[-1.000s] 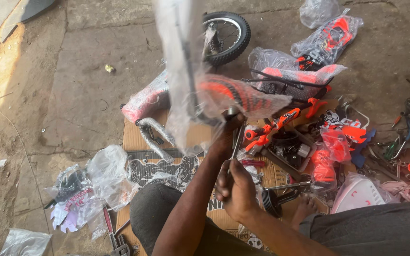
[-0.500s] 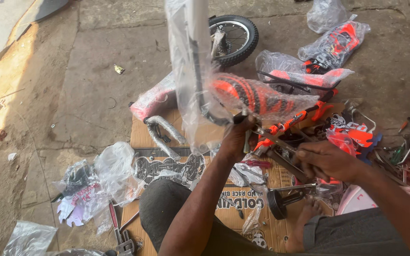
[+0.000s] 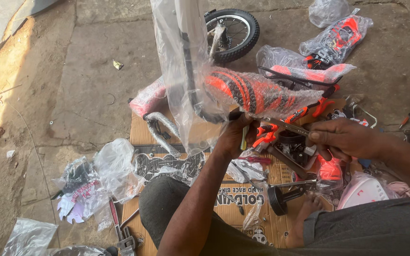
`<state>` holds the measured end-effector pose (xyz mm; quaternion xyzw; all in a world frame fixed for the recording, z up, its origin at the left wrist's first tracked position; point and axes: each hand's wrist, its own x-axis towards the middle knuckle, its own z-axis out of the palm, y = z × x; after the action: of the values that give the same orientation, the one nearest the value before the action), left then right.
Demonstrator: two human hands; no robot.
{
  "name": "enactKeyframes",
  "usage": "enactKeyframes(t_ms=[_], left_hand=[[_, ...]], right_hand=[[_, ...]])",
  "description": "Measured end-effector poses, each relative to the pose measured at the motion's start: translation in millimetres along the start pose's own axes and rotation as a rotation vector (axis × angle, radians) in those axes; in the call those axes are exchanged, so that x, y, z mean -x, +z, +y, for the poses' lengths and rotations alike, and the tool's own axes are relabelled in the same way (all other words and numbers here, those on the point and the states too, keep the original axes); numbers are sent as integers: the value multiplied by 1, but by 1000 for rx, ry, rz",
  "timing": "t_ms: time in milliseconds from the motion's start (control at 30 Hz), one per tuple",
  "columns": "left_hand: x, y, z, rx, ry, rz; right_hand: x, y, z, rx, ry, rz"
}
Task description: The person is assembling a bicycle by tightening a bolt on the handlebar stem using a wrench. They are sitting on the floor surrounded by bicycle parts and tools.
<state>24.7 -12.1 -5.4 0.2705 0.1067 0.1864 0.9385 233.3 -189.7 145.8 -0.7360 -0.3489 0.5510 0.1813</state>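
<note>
Two hands: both at work on a plastic-wrapped orange-and-black bicycle frame [image 3: 257, 90], which lies across the middle of the floor, its lower end over a sheet of cardboard
Left hand [image 3: 236, 135]: grip clamped around the dark lower end of the frame, just under the plastic wrap
Right hand [image 3: 345, 138]: grip clamped on a slim metal wrench [image 3: 288, 126], whose free end points left toward the left hand
Wrench position: between the two hands, just below the frame; whether its tip touches the frame cannot be told
Clear plastic sleeve [image 3: 179, 57]: stands upright in front of the frame, covering a pale tube
Wheel [image 3: 233, 31]: small, black tyre, behind the frame near the top of the view
Wrapped parts: orange pieces in bags [image 3: 338, 40] to the right of the wheel
Cardboard [image 3: 262, 223]: flat on the concrete floor [image 3: 72, 95], beneath the person's legs and scattered small parts
Pedal [image 3: 281, 199]: black, on the cardboard beside the bare foot [image 3: 309, 206]
Loose plastic bags [image 3: 110, 166]: left of the cardboard, well apart from the hands
</note>
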Motion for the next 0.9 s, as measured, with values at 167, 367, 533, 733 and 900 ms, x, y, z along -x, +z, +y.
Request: enactKeyframes(t_ms=[167, 367, 533, 733, 900], left_hand=[[2, 1, -2, -80, 48, -10], [11, 21, 10, -42, 98, 70], [10, 45, 1, -313, 150, 305], [-11, -14, -1, -517, 253, 163], [-5, -32, -5, -11, 110, 18]], right_hand=[[-11, -20, 9, 47, 61, -79], [-3, 85, 16, -416, -35, -5], [-47, 271, -45, -1542, -232, 472], [-62, 252, 22, -1361, -351, 220], [-29, 180, 58, -850, -255, 280]])
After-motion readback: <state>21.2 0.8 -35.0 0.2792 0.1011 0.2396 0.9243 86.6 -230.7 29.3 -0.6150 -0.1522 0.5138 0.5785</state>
